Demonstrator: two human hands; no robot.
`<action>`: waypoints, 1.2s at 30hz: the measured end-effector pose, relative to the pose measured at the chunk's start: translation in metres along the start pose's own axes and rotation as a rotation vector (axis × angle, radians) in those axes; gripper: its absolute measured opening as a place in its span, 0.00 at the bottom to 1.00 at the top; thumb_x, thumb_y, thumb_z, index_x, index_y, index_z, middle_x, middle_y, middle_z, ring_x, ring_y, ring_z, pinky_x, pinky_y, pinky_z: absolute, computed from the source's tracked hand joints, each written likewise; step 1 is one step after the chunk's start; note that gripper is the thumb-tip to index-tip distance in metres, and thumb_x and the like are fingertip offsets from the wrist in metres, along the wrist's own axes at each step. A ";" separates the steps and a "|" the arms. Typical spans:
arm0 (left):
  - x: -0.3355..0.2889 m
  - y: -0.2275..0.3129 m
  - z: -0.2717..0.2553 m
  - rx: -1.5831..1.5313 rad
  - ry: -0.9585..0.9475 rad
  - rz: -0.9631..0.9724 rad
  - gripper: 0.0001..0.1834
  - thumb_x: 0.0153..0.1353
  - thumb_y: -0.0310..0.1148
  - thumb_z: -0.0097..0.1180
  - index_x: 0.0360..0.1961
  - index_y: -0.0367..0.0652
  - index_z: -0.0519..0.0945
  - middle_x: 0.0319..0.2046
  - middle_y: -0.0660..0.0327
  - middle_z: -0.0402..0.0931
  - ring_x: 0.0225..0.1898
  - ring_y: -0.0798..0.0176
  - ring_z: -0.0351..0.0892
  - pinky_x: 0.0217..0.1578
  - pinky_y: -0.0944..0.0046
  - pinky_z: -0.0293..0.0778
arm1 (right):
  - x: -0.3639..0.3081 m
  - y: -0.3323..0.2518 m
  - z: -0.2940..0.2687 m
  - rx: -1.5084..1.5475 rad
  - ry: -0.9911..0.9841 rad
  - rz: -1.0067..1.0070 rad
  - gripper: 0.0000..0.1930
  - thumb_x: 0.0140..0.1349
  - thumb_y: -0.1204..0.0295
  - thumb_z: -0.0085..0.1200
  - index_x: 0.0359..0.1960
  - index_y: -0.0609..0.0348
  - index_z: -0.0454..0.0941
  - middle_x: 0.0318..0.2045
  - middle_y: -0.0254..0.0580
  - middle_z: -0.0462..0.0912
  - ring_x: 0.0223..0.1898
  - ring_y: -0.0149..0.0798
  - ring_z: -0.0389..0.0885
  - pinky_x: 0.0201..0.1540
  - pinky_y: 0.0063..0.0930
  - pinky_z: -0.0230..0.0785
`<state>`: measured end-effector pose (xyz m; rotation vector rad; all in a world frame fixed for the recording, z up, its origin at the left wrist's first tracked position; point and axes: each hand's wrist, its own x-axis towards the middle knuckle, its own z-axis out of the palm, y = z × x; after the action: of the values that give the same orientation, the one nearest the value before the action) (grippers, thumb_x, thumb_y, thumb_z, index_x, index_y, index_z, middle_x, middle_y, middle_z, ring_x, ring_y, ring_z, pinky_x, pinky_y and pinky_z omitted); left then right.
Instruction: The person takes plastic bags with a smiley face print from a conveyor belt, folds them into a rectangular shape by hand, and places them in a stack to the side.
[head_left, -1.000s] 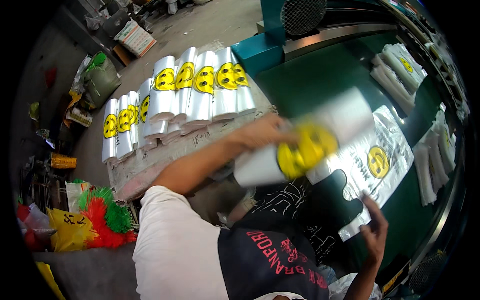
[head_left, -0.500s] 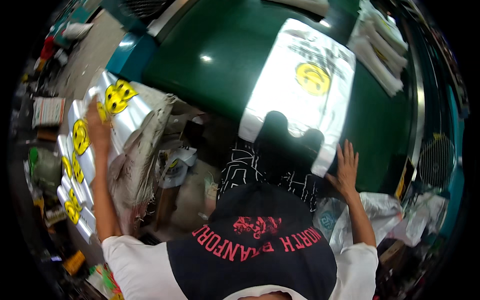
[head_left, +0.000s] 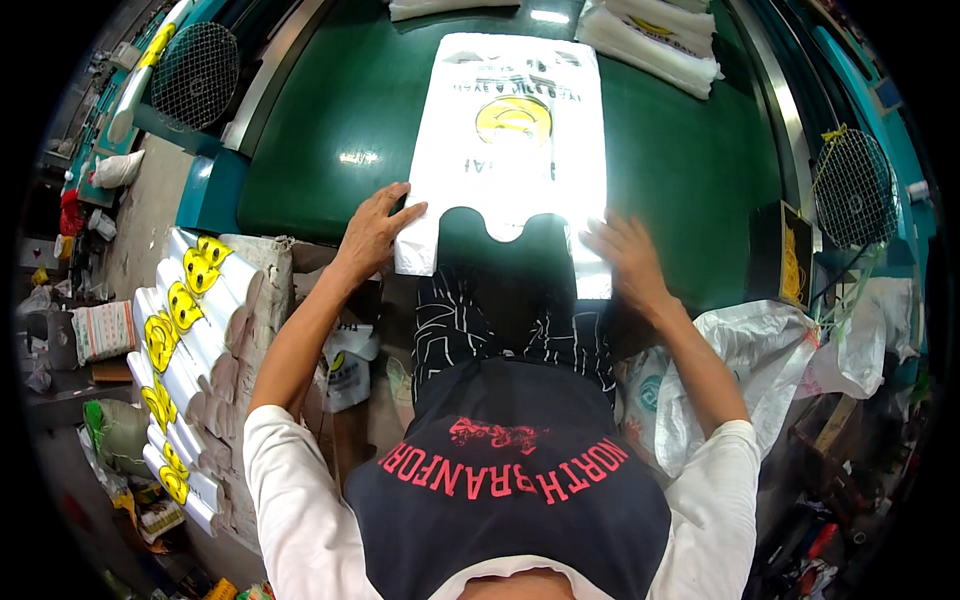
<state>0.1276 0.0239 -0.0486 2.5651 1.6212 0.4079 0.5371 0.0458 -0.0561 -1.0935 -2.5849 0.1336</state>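
Note:
A white plastic vest-style carrier bag [head_left: 500,150], printed with a yellow smiley face, lies flat on the green table, its two handles toward me. Whether it is a single bag or a thin stack, I cannot tell. My left hand [head_left: 375,235] rests at the bag's left handle, fingers stretched and apart, thumb reaching onto the plastic. Beside the right handle is my right hand [head_left: 632,262], its fingers extended and somewhat blurred by motion. Neither hand is closed around anything.
Rolled or folded smiley bags [head_left: 185,340] are piled at my left. More white bag bundles [head_left: 655,40] lie at the table's far right. Wire-guarded fans [head_left: 195,75] stand on both sides. A dark box with yellow strands [head_left: 790,255] and a crumpled white sack [head_left: 755,350] are at right.
My left hand has left the pile of bags and come to the flat bag's left handle. My right hand stays near the right handle. The view has turned, and the bag appears straighter.

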 end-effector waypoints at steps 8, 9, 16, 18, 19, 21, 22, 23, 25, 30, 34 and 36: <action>0.073 0.059 -0.019 -0.767 -0.147 -0.212 0.14 0.54 0.31 0.58 0.40 0.36 0.80 0.35 0.50 0.81 0.36 0.60 0.81 0.39 0.64 0.74 | 0.015 0.020 -0.052 0.391 -0.244 0.067 0.18 0.56 0.84 0.41 0.44 0.57 0.79 0.49 0.47 0.79 0.55 0.49 0.73 0.59 0.38 0.62; 0.084 0.061 -0.013 -0.791 -0.225 -0.240 0.16 0.54 0.34 0.59 0.42 0.37 0.80 0.36 0.50 0.81 0.36 0.58 0.81 0.39 0.63 0.74 | 0.029 0.016 -0.064 0.500 -0.275 0.119 0.11 0.55 0.79 0.51 0.40 0.60 0.79 0.48 0.43 0.81 0.49 0.48 0.79 0.51 0.30 0.69; 0.106 0.089 0.011 -0.230 -0.168 0.196 0.42 0.48 0.37 0.61 0.65 0.42 0.59 0.59 0.43 0.64 0.58 0.45 0.66 0.53 0.51 0.66 | 0.114 -0.006 -0.007 0.143 -0.409 0.258 0.16 0.62 0.58 0.50 0.36 0.62 0.74 0.27 0.55 0.80 0.32 0.58 0.79 0.35 0.46 0.70; 0.084 0.112 0.011 0.072 -0.281 0.273 0.49 0.44 0.41 0.64 0.67 0.40 0.54 0.67 0.44 0.49 0.66 0.43 0.52 0.58 0.43 0.57 | 0.112 0.002 0.021 0.186 -0.269 0.319 0.19 0.63 0.56 0.48 0.38 0.63 0.72 0.23 0.58 0.79 0.29 0.61 0.78 0.34 0.48 0.70; 0.075 0.115 0.021 0.027 -0.271 0.211 0.52 0.44 0.42 0.65 0.67 0.36 0.51 0.68 0.44 0.47 0.68 0.43 0.49 0.59 0.41 0.55 | 0.113 0.001 0.015 0.290 -0.232 0.418 0.18 0.62 0.58 0.51 0.40 0.63 0.71 0.27 0.57 0.80 0.32 0.59 0.79 0.36 0.47 0.70; 0.072 0.116 0.026 0.188 -0.199 0.190 0.45 0.47 0.43 0.63 0.63 0.34 0.58 0.64 0.46 0.55 0.62 0.44 0.57 0.54 0.47 0.61 | 0.101 0.002 0.008 0.357 -0.115 0.317 0.18 0.59 0.62 0.55 0.44 0.62 0.71 0.34 0.55 0.80 0.37 0.57 0.79 0.40 0.45 0.70; 0.068 0.115 0.031 0.214 -0.149 0.179 0.41 0.49 0.42 0.62 0.61 0.33 0.62 0.62 0.48 0.60 0.59 0.46 0.63 0.51 0.49 0.64 | 0.087 0.010 0.003 0.319 -0.034 0.113 0.19 0.57 0.64 0.56 0.46 0.62 0.71 0.37 0.54 0.80 0.40 0.55 0.78 0.42 0.44 0.70; 0.067 0.111 0.039 0.251 -0.075 0.248 0.35 0.51 0.42 0.60 0.57 0.33 0.66 0.56 0.49 0.66 0.54 0.48 0.67 0.47 0.50 0.66 | 0.072 0.014 0.000 0.278 0.042 -0.079 0.20 0.56 0.66 0.58 0.47 0.61 0.71 0.41 0.53 0.79 0.42 0.54 0.78 0.44 0.43 0.70; 0.064 0.098 0.049 0.348 0.071 0.369 0.26 0.55 0.42 0.58 0.49 0.33 0.75 0.46 0.50 0.76 0.43 0.52 0.75 0.40 0.53 0.70 | 0.067 0.008 -0.017 0.166 -0.041 -0.233 0.23 0.52 0.68 0.61 0.50 0.58 0.71 0.46 0.50 0.77 0.45 0.51 0.76 0.47 0.41 0.69; 0.150 0.060 0.001 -0.347 -0.112 -0.257 0.16 0.57 0.38 0.55 0.40 0.36 0.78 0.29 0.47 0.77 0.32 0.45 0.78 0.34 0.49 0.73 | 0.129 0.023 -0.019 0.347 -0.323 0.516 0.22 0.61 0.54 0.52 0.41 0.63 0.75 0.31 0.55 0.80 0.34 0.53 0.78 0.40 0.43 0.69; 0.152 0.092 0.022 0.034 -0.115 0.235 0.30 0.47 0.33 0.61 0.55 0.48 0.72 0.51 0.55 0.70 0.50 0.49 0.70 0.40 0.51 0.75 | 0.148 0.063 -0.004 0.450 -0.364 0.609 0.27 0.64 0.49 0.45 0.33 0.67 0.76 0.28 0.59 0.80 0.32 0.58 0.78 0.37 0.46 0.68; 0.181 0.090 0.022 -0.034 -0.284 0.084 0.30 0.45 0.31 0.60 0.54 0.49 0.73 0.50 0.56 0.70 0.50 0.51 0.70 0.42 0.53 0.75 | 0.133 0.072 -0.001 0.285 -0.240 0.605 0.27 0.63 0.49 0.45 0.31 0.68 0.77 0.30 0.60 0.80 0.34 0.58 0.78 0.37 0.46 0.69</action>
<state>0.2850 0.1482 -0.0184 2.5327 1.4016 0.0701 0.4998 0.1913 -0.0349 -1.7870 -2.2324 0.7876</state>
